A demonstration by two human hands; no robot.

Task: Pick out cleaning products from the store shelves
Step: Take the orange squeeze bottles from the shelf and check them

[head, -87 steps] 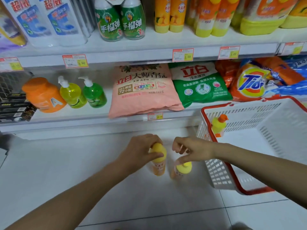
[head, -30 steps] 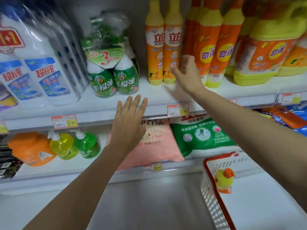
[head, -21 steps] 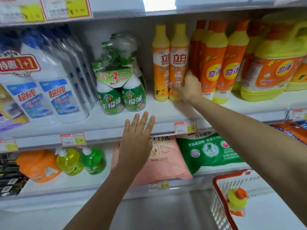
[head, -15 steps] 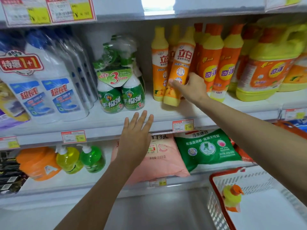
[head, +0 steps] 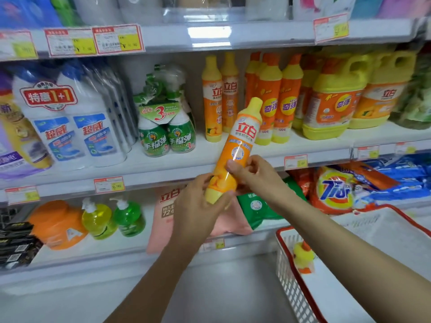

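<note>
A tall orange dish-soap bottle [head: 240, 141] with a yellow cap is off the shelf and tilted, cap pointing up and right. My left hand [head: 200, 206] grips its yellow base from below. My right hand [head: 251, 176] holds its lower body from the right, thumb on the label. Two matching bottles [head: 212, 101] stand upright on the middle shelf [head: 163, 164] behind it. A white basket with a red rim [head: 300, 285] sits on the floor at the lower right and holds a small yellow bottle with an orange cap [head: 303, 255].
The middle shelf also carries white bleach bottles [head: 77, 127], a green spray twin-pack [head: 166, 136], orange detergent bottles [head: 277, 101] and yellow jugs [head: 333, 101]. Below lie an orange jug [head: 56, 224], pump bottles [head: 114, 217] and detergent bags [head: 335, 190].
My right hand has pulled the orange bottle off the shelf and down towards me. My left hand, open in the air before, now grips the bottle's base.
</note>
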